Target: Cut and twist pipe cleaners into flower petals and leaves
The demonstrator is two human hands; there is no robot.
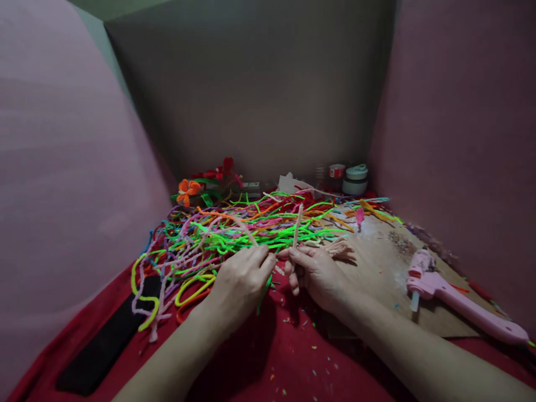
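My left hand [245,276] is closed, its fingers pinching a pale pipe cleaner [248,231] that sticks out past the knuckles toward the heap. Close beside it, my right hand [320,273] pinches a light pink pipe cleaner [298,226] between thumb and fingers, standing nearly upright. Whether both pale lengths belong to one piece cannot be seen. Just beyond the hands lies a heap of pipe cleaners [268,241] in green, pink, orange, purple and other colours. A bundle of short beige pieces [341,249] rests by my right hand.
A pink glue gun [464,310] lies on a brown board [372,268] at the right. A black flat strip [109,340] is on the red cloth [251,357] at left. Behind stand an orange flower [188,191], red flowers [226,167] and a lidded container [355,180]. Scraps dot the cloth.
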